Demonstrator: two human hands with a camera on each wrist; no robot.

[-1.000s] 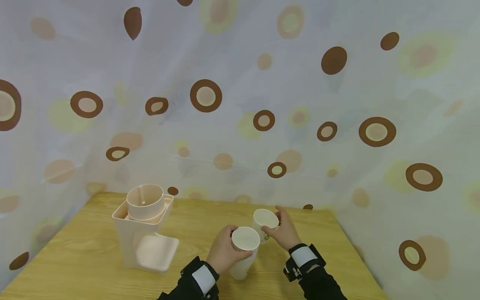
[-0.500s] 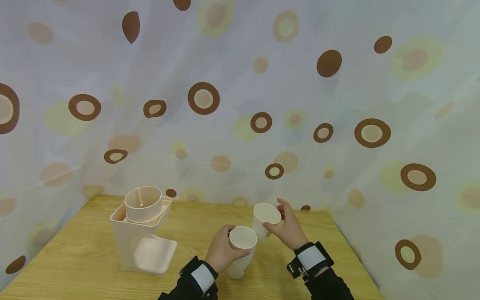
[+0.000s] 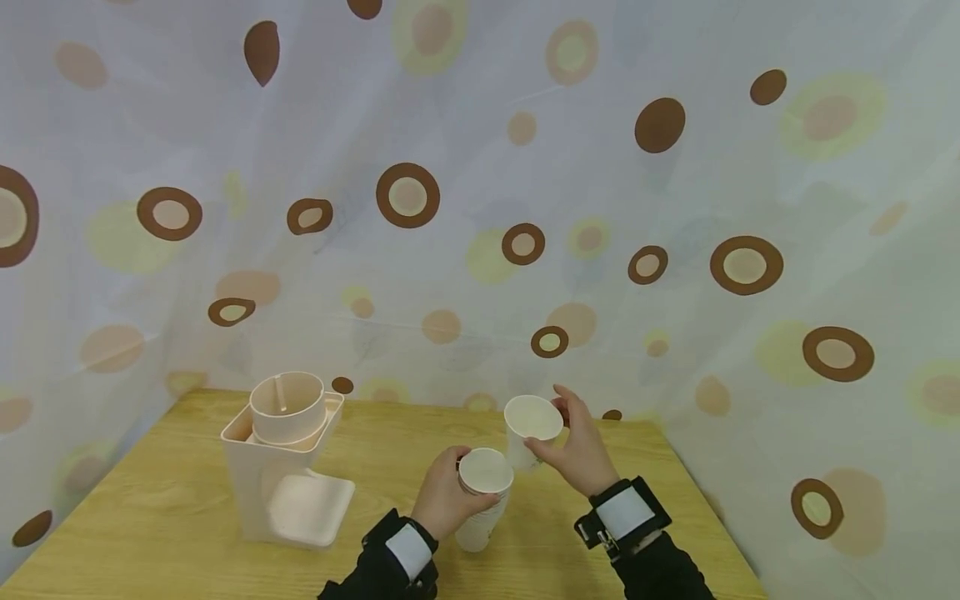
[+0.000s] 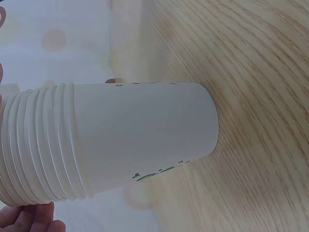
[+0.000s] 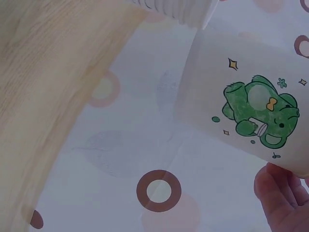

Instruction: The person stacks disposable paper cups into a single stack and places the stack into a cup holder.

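Note:
My left hand (image 3: 442,498) grips a nested stack of white paper cups (image 3: 476,528) near its rims, the stack standing slightly tilted over the table. Several rolled rims show side by side in the left wrist view, with small green print on the outermost cup (image 4: 145,130). Between thumb and fingers, my right hand (image 3: 581,454) holds a single white paper cup (image 3: 522,448) by its upper part, just behind and right of the stack. A green bear is printed on this cup (image 5: 207,92) in the right wrist view.
At the left of the wooden table (image 3: 405,433) stands a cream plastic container (image 3: 251,483) with a round cylinder (image 3: 283,427) in its top and a pale flap (image 3: 311,508) at its front. A patterned cloth (image 3: 450,275) hangs behind the table.
My right hand has lifted the single cup upward, a little farther from the stack. The left hand keeps its grip on the stack in nearly the same place.

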